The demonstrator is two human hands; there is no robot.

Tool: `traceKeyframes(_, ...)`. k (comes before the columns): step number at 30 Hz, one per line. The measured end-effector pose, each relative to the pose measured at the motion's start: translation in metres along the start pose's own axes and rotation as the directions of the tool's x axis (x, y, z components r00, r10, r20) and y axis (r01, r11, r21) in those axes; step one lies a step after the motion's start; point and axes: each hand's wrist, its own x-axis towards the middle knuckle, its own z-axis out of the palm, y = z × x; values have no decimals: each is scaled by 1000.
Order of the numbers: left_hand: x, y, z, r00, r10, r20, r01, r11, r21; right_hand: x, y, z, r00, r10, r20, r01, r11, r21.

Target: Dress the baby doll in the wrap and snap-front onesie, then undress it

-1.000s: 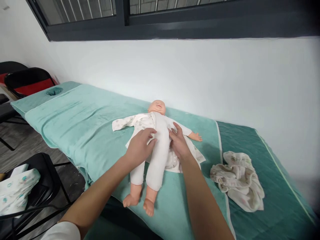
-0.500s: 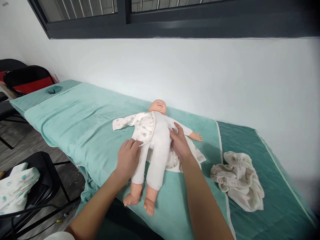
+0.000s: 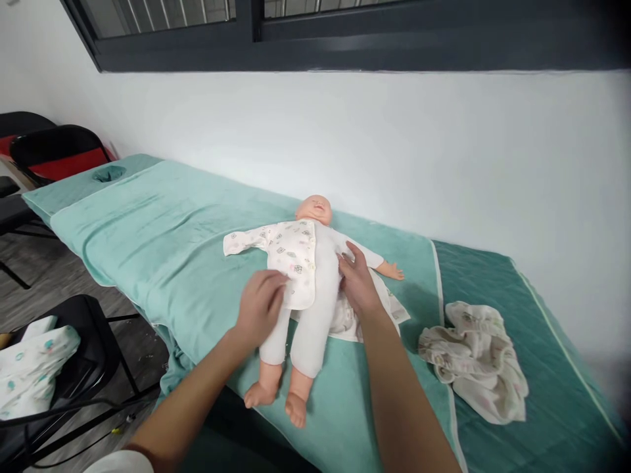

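A baby doll point(image 3: 313, 335) lies on its back in a white suit, its head point(image 3: 315, 210) towards the wall and bare feet towards me. One printed front panel of a baby shirt point(image 3: 290, 253) covers part of its chest; the sleeve is over the arm at the left. The rest of the shirt is spread under the doll at the right. My left hand point(image 3: 259, 309) is closed at the panel's lower left, its fingertips pinched together and slightly blurred. Against the doll's side at the right rests my right hand point(image 3: 359, 282), thumb and forefinger apart; its other fingers are partly hidden.
A crumpled cream garment point(image 3: 478, 361) lies on the darker green end of the padded bed point(image 3: 162, 217). White wall runs behind, under a dark window frame point(image 3: 419, 46). A black chair point(image 3: 93, 341) with printed cloth point(image 3: 34, 368) stands at the left.
My left hand has moved slightly up and right. The shirt's front panel now lies flatter and farther across the doll's belly. My right hand has stayed at the doll's side.
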Motion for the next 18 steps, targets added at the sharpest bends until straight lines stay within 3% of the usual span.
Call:
traceKeyframes(3,2,-47,-1,988,-148,-34,152,964,220,0,1,0,1000,-15,-10,15,1000,-21)
traceKeyframes(6,10,-87,-2,934,-358,10,321,849,420,0,1,-1,999,-43,-18,42,995,-89)
traceKeyframes(9,21,-113,-4,888,-457,43,372,771,517,-4,-2,0,981,-163,-106,129,952,-277)
traceKeyframes(11,30,-126,-6,873,-483,65,377,754,539,-10,-8,3,923,-342,-177,231,860,-455)
traceKeyframes(14,41,-143,-11,856,-509,84,388,743,545,-22,-19,12,803,-572,-166,370,697,-614)
traceKeyframes(16,47,-153,-15,852,-517,81,400,744,536,-29,-25,20,772,-624,-117,438,657,-613)
traceKeyframes(18,50,-161,-18,847,-529,52,429,737,522,-34,-29,30,772,-634,-45,486,635,-600)
